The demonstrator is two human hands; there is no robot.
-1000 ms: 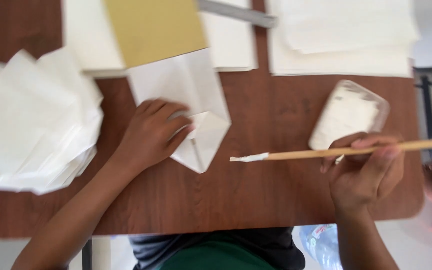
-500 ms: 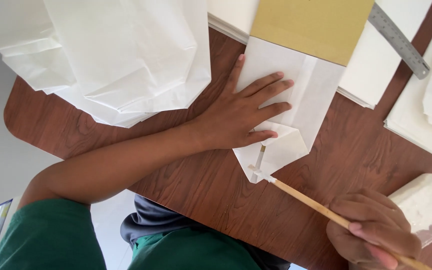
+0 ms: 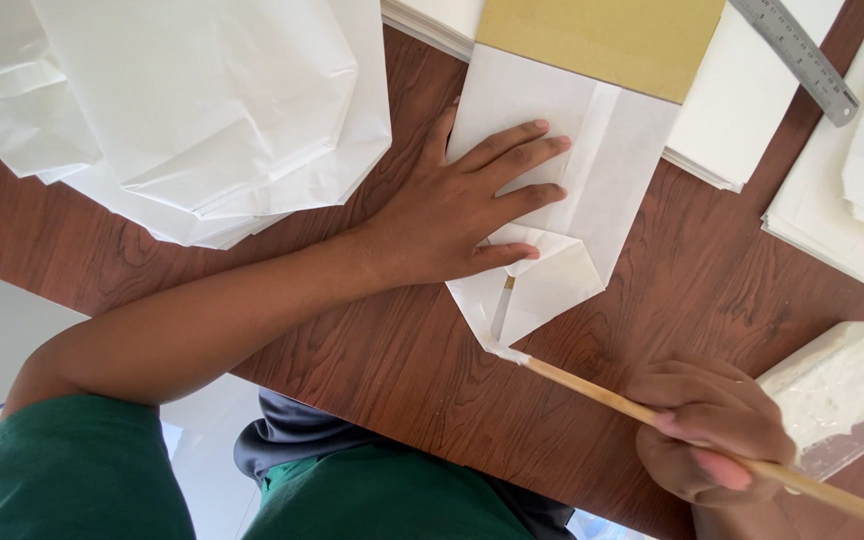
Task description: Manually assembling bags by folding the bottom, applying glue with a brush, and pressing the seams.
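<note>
My left hand (image 3: 467, 205) lies flat, fingers spread, on a folded white paper bag (image 3: 592, 170) on the brown wooden table (image 3: 352, 350), pinning down its folded bottom flaps. My right hand (image 3: 712, 430) grips a thin wooden stick brush (image 3: 592, 392) whose white, paste-coated tip touches the lower corner of the bag's folded flap (image 3: 532, 300). A clear plastic tub of white paste (image 3: 842, 390) sits just right of my right hand.
A heap of finished white paper bags (image 3: 182, 110) fills the upper left. A mustard-yellow card (image 3: 602, 35) lies on stacked white sheets (image 3: 742, 120) at the top. A metal ruler (image 3: 802, 60) and more white sheets (image 3: 852, 200) lie at the right.
The view shifted and closed in on the bag. The brush tip moved from right of the bag onto its folded flap's lower corner. My left hand stayed pressed on the bag.
</note>
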